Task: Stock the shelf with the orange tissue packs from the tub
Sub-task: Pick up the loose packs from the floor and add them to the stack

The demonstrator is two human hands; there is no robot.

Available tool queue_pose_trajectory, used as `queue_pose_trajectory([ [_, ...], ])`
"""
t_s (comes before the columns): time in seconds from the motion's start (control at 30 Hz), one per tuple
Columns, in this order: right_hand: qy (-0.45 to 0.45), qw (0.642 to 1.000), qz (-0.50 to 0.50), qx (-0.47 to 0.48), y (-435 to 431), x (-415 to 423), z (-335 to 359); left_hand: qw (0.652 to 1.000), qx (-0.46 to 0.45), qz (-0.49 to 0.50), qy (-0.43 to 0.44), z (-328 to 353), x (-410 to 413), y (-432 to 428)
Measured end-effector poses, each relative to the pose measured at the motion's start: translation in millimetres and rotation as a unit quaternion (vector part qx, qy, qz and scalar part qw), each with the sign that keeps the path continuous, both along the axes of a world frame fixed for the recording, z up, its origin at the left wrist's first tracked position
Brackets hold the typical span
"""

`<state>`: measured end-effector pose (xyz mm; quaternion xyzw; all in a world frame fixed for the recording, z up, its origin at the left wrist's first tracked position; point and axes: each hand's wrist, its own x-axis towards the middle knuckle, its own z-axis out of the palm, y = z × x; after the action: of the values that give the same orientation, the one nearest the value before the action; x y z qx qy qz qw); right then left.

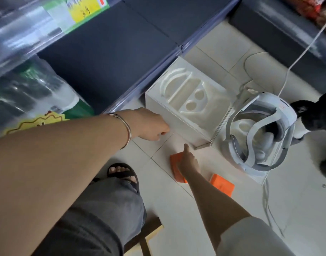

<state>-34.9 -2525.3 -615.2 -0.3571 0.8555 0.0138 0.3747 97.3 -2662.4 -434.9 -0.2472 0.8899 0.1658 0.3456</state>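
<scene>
Looking down at tiled floor (173, 209) in front of dark shelf (112, 43). Grasping orange tissue pack (176, 168) with right hand (189, 162): palm on top, fingers folded over its far side, thumb sticking up free. Pack flat on floor, just below near corner of white box (184, 124). Second orange pack (222, 183) also on floor, just right of the right forearm, apart from the first, untouched. Holding left hand (149, 124) low against the white box's near-left side, fingers curled under, seen from the back; cannot tell whether anything sits inside the fist. Silver bangle (129, 133) on left wrist. White box open on top, moulded white insert with two round recesses and curved slots. White-and-grey headset (258, 132) just beside box on the right, lying in a clear tray, white cable (306, 48) running from there toward top right. Blurred shelf edge at upper left with yellow-green price tag (84, 10); green wrapped goods (29, 93) under it. Sandalled foot (123, 172) and grey trouser knee at bottom centre, wooden stool (149, 231) under the knee. Black soft object (315, 111) at right edge, too blurred to name.
</scene>
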Motion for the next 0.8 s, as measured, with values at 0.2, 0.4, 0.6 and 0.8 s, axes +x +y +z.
queue_pose_trajectory([
  [0.2,-0.146,0.985,-0.020,-0.090,-50,18,23,0.998,-0.065,0.021,-0.017,-11,16,-11],
  [0.4,-0.460,0.870,-0.039,-0.171,-92,18,81,0.989,-0.083,0.120,0.014,-10,20,-19],
  [0.6,-0.521,0.839,-0.019,-0.154,-96,11,106,0.972,-0.117,0.194,0.061,7,7,-22],
  [0.8,-0.458,0.883,0.002,-0.101,-86,3,97,0.967,-0.071,0.233,0.071,10,5,-21],
])
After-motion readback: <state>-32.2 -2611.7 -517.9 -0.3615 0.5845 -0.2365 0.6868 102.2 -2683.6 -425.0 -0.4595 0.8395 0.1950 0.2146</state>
